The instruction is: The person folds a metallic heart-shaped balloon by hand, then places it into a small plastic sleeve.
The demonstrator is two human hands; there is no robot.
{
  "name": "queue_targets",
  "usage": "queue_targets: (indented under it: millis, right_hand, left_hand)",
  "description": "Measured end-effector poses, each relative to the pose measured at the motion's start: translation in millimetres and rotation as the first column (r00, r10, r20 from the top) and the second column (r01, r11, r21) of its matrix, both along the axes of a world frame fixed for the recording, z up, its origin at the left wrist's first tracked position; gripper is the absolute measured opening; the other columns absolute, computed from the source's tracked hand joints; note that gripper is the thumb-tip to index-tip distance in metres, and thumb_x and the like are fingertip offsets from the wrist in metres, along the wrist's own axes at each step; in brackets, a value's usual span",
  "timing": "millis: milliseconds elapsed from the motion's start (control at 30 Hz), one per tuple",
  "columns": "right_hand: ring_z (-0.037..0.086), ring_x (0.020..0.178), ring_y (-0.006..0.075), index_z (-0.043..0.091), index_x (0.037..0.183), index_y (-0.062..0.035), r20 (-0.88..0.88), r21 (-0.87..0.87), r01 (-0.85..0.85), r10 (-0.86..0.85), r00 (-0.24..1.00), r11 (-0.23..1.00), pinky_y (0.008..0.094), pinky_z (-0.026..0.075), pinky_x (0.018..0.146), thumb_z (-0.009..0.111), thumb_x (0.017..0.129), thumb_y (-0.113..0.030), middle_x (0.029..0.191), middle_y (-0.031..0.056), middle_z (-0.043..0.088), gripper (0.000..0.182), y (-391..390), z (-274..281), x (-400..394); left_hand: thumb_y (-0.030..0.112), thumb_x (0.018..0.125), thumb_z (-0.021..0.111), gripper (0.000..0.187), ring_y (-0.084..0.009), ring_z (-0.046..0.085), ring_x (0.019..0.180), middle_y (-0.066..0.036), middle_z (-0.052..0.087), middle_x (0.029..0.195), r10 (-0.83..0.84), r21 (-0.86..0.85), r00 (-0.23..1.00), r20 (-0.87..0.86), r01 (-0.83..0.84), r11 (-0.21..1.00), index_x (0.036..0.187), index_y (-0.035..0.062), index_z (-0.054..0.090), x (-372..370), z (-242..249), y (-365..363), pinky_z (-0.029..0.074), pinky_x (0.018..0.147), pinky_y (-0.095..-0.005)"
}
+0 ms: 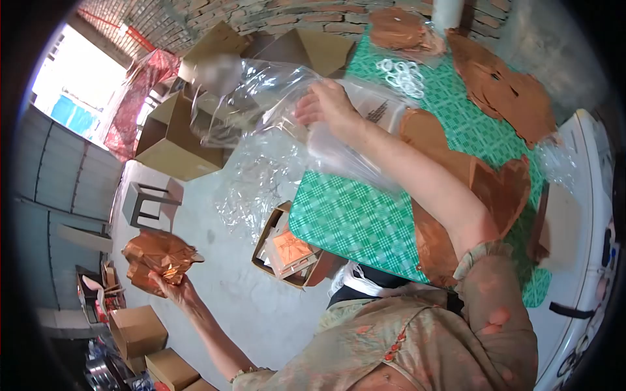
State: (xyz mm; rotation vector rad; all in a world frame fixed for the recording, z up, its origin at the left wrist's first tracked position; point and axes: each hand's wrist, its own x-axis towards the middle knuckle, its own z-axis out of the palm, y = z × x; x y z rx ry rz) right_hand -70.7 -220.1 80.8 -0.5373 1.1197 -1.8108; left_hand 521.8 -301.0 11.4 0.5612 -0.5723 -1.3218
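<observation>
My left hand (171,287) is out to the left over the floor, its fingers closed on a crumpled, shiny brown foil-like bundle (156,255). Across the table reaches my right hand (329,107), with its fingers curled at a clear plastic bag (277,81) that spreads away to the left. Beneath that hand lies a stack of clear plastic bags (352,153) with some dark print. Large brown sheets (433,202) lie beside and under my right forearm on the green checked tablecloth (358,215).
Further brown sheets (505,85) and white cord loops (401,77) are on the table's far side. Open cardboard boxes (179,140) stand beyond the table, near a small stool (153,202). A carton (283,251) sits by the table's left edge. Loose plastic (257,189) covers some floor.
</observation>
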Motion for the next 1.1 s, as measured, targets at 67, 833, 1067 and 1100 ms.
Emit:
queue_targets:
  millis: [67, 833, 1067, 1100]
  right_hand:
    - [0.073, 0.078, 0.0334, 0.045, 0.12, -0.0001, 0.023, -0.007, -0.04, 0.04, 0.999, 0.999, 0.0423, 0.064, 0.069, 0.049, 0.105, -0.022, 0.094, 0.0201, 0.066, 0.028, -16, -9, 1]
    - [0.062, 0.124, 0.0242, 0.059, 0.138, 0.0007, -0.365, 0.38, -0.599, 0.709, 0.603, 0.705, 0.0362, 0.044, 0.112, 0.07, 0.097, -0.029, 0.141, 0.0141, 0.061, 0.052, 177, 52, -25]
    - [0.057, 0.126, 0.0248, 0.049, 0.145, -0.0002, -0.449, 0.107, -0.691, 0.655, 0.607, 0.714, 0.0369, 0.048, 0.105, 0.069, 0.097, -0.041, 0.143, 0.0149, 0.054, 0.066, 297, 82, 17]
    - [0.056, 0.126, 0.025, 0.047, 0.146, -0.0004, -0.519, 0.083, -0.683, 0.617, 0.592, 0.725, 0.0372, 0.048, 0.104, 0.069, 0.097, -0.043, 0.144, 0.0152, 0.052, 0.068, 307, 90, 33]
  left_hand:
    - [0.034, 0.1, 0.07, 0.035, -0.0209, 0.064, 0.121, -0.001, 0.068, 0.135, 0.022, 0.014, 1.0, -0.007, -0.022, 1.0, 0.131, 0.0182, 0.067, 3, -17, -4, 0.054, 0.105, -0.0514]
    - [0.038, 0.108, 0.056, 0.04, -0.0166, 0.069, 0.104, -0.003, 0.068, 0.118, -0.84, -0.176, 0.496, 0.222, 0.867, 0.465, 0.139, 0.0122, 0.056, -341, 122, 39, 0.058, 0.091, -0.0358]
    - [0.038, 0.105, 0.062, 0.041, -0.0209, 0.07, 0.106, -0.004, 0.069, 0.122, -0.892, 0.048, 0.448, 0.059, 0.891, 0.451, 0.137, 0.0126, 0.058, -427, 92, 72, 0.058, 0.096, -0.0403]
    - [0.038, 0.105, 0.062, 0.041, -0.0208, 0.07, 0.106, -0.004, 0.069, 0.122, -0.888, 0.076, 0.457, 0.048, 0.885, 0.459, 0.137, 0.0126, 0.058, -438, 86, 86, 0.058, 0.096, -0.0401]
